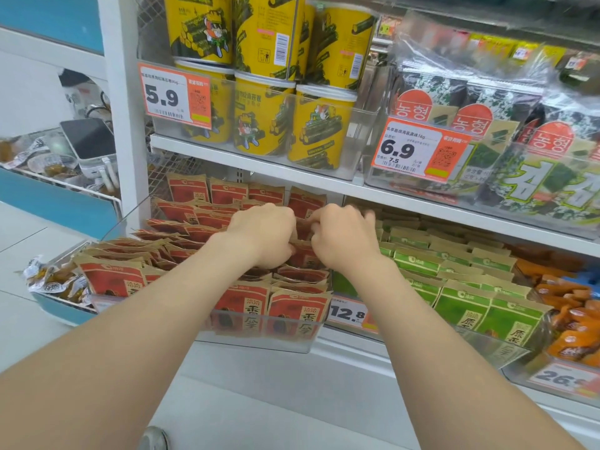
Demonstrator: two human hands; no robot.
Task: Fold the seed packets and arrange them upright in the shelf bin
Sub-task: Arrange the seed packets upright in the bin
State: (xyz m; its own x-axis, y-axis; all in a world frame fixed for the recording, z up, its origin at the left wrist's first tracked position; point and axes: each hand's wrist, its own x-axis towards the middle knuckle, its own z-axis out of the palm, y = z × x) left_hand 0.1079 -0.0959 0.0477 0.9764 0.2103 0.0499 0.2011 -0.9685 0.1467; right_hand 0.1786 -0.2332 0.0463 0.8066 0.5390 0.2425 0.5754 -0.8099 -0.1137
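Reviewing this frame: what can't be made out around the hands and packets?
Head view:
- Left hand and right hand: fingertips hidden behind knuckles, so the grip is unclear.
- Red packet between them: fold hidden by both hands.
- Right hand's far fingers: motion-blurred.
- Lower-right price tag: cut off by the frame edge.

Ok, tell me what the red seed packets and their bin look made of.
The red seed packets look like matte kraft paper: brown edges, creased tops, little glare. The bin looks like clear rigid plastic, possibly acrylic: packets show through its glossy front wall.
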